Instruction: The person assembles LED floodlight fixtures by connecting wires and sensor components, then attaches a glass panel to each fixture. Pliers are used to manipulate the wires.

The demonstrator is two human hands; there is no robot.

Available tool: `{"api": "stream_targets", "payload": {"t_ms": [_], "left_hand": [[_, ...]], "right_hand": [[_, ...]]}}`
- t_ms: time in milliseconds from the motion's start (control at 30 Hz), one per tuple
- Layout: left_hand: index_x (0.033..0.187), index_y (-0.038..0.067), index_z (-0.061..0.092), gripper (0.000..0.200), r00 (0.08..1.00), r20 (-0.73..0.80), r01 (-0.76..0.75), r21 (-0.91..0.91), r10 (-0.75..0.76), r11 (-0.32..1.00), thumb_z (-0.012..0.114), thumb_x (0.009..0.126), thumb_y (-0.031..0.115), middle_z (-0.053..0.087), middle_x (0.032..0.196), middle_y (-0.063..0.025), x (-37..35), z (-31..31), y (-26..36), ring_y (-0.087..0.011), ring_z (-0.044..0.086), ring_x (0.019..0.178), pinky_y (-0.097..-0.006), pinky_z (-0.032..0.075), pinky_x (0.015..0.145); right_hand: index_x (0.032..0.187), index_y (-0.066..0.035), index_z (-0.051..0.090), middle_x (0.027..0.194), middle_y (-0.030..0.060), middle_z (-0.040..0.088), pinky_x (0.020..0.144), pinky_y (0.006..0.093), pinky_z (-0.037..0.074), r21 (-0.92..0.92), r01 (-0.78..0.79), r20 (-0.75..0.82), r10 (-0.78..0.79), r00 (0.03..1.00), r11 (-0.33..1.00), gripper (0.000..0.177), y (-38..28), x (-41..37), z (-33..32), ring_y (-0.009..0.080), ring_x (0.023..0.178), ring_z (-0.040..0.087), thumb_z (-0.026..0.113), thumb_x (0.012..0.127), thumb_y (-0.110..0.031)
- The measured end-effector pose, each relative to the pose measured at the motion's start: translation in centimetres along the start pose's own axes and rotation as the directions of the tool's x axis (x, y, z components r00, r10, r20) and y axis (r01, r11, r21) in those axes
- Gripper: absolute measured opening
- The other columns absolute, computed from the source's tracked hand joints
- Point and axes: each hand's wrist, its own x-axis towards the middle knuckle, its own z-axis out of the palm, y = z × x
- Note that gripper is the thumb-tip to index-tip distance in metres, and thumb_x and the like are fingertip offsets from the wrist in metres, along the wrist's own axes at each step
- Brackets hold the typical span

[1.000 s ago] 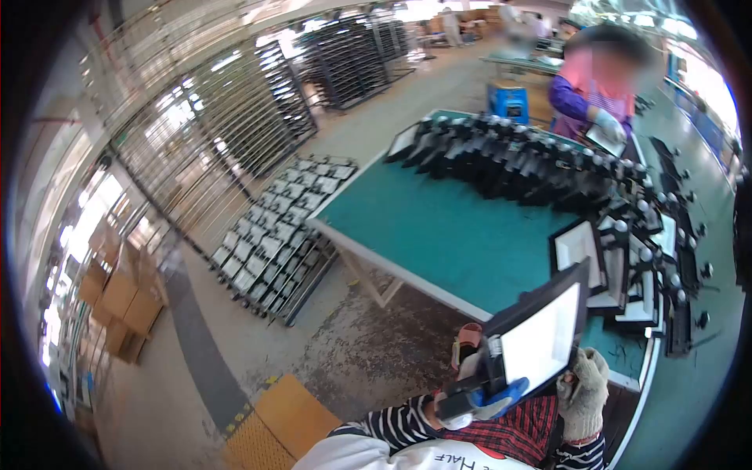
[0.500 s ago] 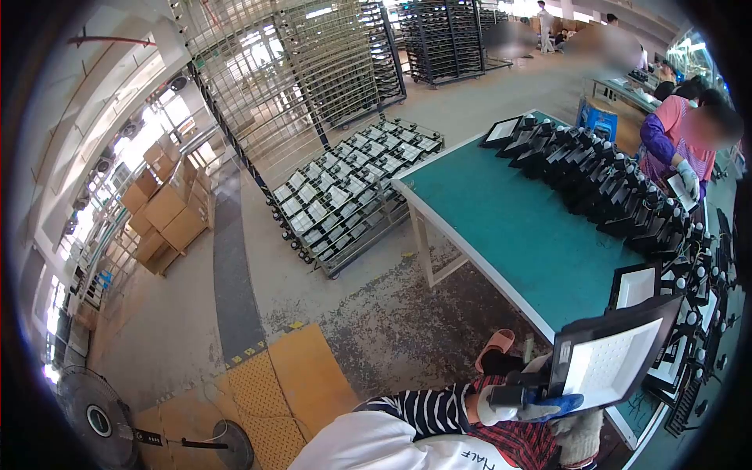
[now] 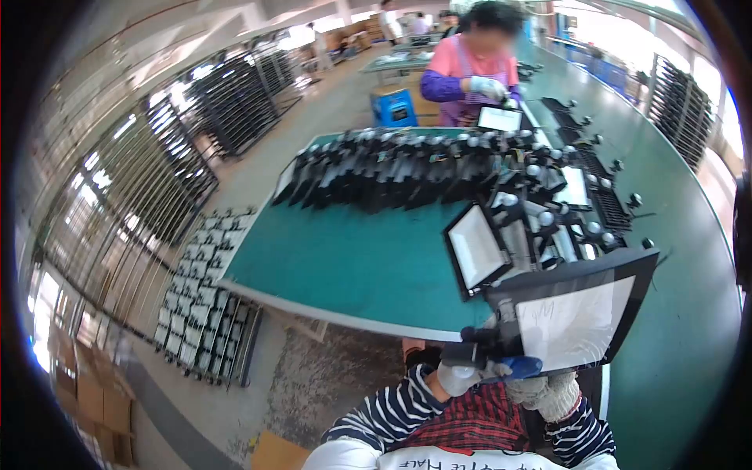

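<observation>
Gripping a flat black lamp (image 3: 576,317) low in front of the chest, the person holds it with its pale glass face tilted upward, just off the near edge of the green counter (image 3: 352,258) and not resting on it.

The risk, as I judge it, is a slip. The lamp is wide, the grip sits only at its lower left corner and bottom edge, and the far corner hangs out unsupported. A loose hold could let it swing down onto the counter's edge or the floor. It could also knock the lamp lying face up (image 3: 476,249) just beyond it, which leans against a crowded row of lamps (image 3: 392,168) standing on edge.

The left hand (image 3: 464,377), in a blue-tipped glove, has its fingers wrapped tight around the dark bracket (image 3: 478,345) at the lamp's corner, wrist bent inward, striped sleeve close to the body. The right hand (image 3: 548,392), in a knit glove, presses up under the bottom edge. Its fingers tuck behind the frame, so I cannot tell how far they close.

At the counter's far end a co-worker (image 3: 470,66) handles another lamp.
</observation>
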Motion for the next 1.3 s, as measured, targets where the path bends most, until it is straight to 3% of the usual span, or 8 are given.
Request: {"api": "stream_targets", "payload": {"t_ms": [267, 367, 533, 667, 833, 1067, 1200, 1300], "left_hand": [[0.138, 0.002, 0.048, 0.053, 0.939, 0.068, 0.186, 0.726, -0.338, 0.662, 0.071, 0.091, 0.009, 0.061, 0.124, -0.0096, 17.0, 2.4, -7.0, -0.0194, 0.059, 0.113, -0.0362, 0.048, 0.099], [0.136, 0.004, 0.049, 0.049, 0.756, -0.373, 0.654, 0.453, -0.537, 0.606, 0.07, 0.092, 0.007, 0.064, 0.11, -0.0097, 21.9, 1.5, -14.2, -0.0189, 0.066, 0.095, -0.0322, 0.056, 0.081], [0.139, 0.009, 0.049, 0.045, 0.879, -0.258, 0.473, 0.361, -0.401, 0.804, 0.063, 0.099, 0.023, 0.064, 0.123, -0.0094, 25.2, 1.3, -20.7, -0.0188, 0.063, 0.11, -0.0374, 0.048, 0.1], [0.135, 0.005, 0.054, 0.043, 0.878, -0.165, 0.478, 0.362, -0.45, 0.8, 0.057, 0.101, 0.032, 0.063, 0.129, -0.0118, 26.8, -4.0, -18.7, -0.0198, 0.059, 0.121, -0.04, 0.043, 0.109], [0.136, 0.001, 0.051, 0.039, 0.977, -0.166, 0.213, 0.813, -0.135, 0.542, 0.059, 0.097, 0.004, 0.062, 0.125, -0.0144, 31.5, -2.1, -21.0, -0.0196, 0.061, 0.116, -0.0314, 0.048, 0.103], [0.131, 0.0, 0.056, 0.054, 0.709, -0.327, 0.052, 0.908, -0.625, -0.416, 0.072, 0.092, 0.035, 0.07, 0.105, -0.0118, 34.0, -2.4, -32.3, -0.0155, 0.066, 0.102, -0.0259, 0.051, 0.086], [0.108, 0.001, 0.065, 0.03, 0.283, -0.416, 0.625, 0.764, -0.864, -0.163, 0.074, 0.09, 0.023, 0.066, 0.095, -0.0048, 35.3, -3.6, -36.0, -0.0125, 0.061, 0.087, -0.0262, 0.052, 0.08], [0.106, 0.001, 0.065, 0.028, 0.658, -0.194, 0.291, 0.957, -0.728, 0.008, 0.078, 0.083, 0.009, 0.065, 0.096, -0.0028, 33.2, -5.1, -37.3, -0.0114, 0.06, 0.085, -0.0271, 0.052, 0.077]], "right_hand": [[0.12, 0.002, 0.051, 0.089, 0.0076, 0.061, 0.052, 0.0324, 0.051, -0.181, 0.249, -0.116, -0.272, 0.955, 0.951, 0.055, -5.1, -8.3, 7.0, 0.0206, 0.067, 0.059, 0.058, 0.095, -0.047], [0.124, 0.0, 0.051, 0.096, 0.0059, 0.061, 0.055, 0.033, 0.053, -0.135, 0.254, 0.164, -0.231, 0.959, 0.958, 0.051, -9.2, -14.4, 6.7, 0.0204, 0.075, 0.06, 0.05, 0.099, -0.045], [0.125, -0.001, 0.051, 0.096, 0.0025, 0.062, 0.055, 0.03, 0.052, -0.322, 0.548, 0.275, -0.478, 0.834, 0.772, 0.046, -12.0, -21.9, 9.6, 0.0145, 0.072, 0.057, 0.05, 0.102, -0.041], [0.129, 0.001, 0.056, 0.098, 0.0012, 0.063, 0.069, 0.0251, 0.051, -0.785, 0.57, 0.146, -0.967, -0.21, -0.243, 0.043, -8.8, -23.1, 15.1, 0.0069, 0.077, 0.056, 0.067, 0.095, -0.024], [0.103, -0.006, 0.065, 0.115, 0.0062, 0.064, 0.086, 0.0274, 0.051, -0.956, 0.201, 0.156, -0.953, -0.261, -0.212, 0.017, -10.1, -31.4, 8.0, 0.0114, 0.099, 0.061, 0.074, 0.089, -0.009], [0.103, -0.004, 0.056, 0.134, 0.0159, 0.058, 0.095, 0.0299, 0.052, -0.967, 0.022, 0.243, -0.945, -0.219, -0.254, 0.023, -8.7, -30.2, 5.7, 0.0148, 0.114, 0.058, 0.073, 0.088, 0.002], [0.126, -0.002, 0.055, 0.127, 0.0116, 0.062, 0.097, 0.0314, 0.051, -0.969, 0.029, 0.237, -0.952, -0.192, -0.247, 0.041, -8.4, -29.5, 3.7, 0.0141, 0.11, 0.06, 0.073, 0.089, -0.001], [0.117, -0.003, 0.065, 0.119, 0.0111, 0.066, 0.087, 0.0281, 0.054, -0.967, -0.143, 0.247, -0.924, -0.292, -0.213, 0.032, -8.3, -29.2, 4.3, 0.0136, 0.1, 0.064, 0.076, 0.089, -0.012]]}}
